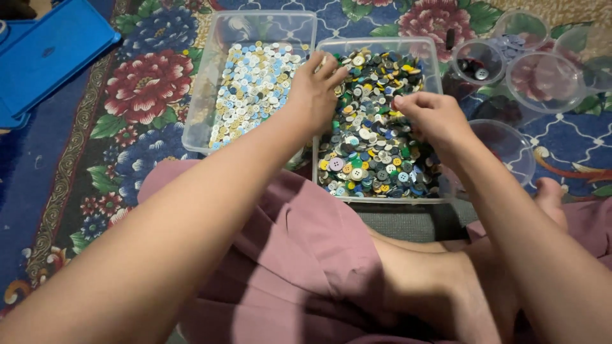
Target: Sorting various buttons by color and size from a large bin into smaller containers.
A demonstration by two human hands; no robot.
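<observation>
Clear glossy plastic tub, shiny plastic buttons, woven matt carpet

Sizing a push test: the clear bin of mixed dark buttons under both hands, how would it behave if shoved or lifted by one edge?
The mixed-button bin is filled across its floor, so probably heavy for its size. Its thin clear walls may flex if lifted by one edge, letting loose buttons slide to the low side. Pushed on the patterned rug, it likely drags rather than glides. The left hand and right hand rest in it.
</observation>
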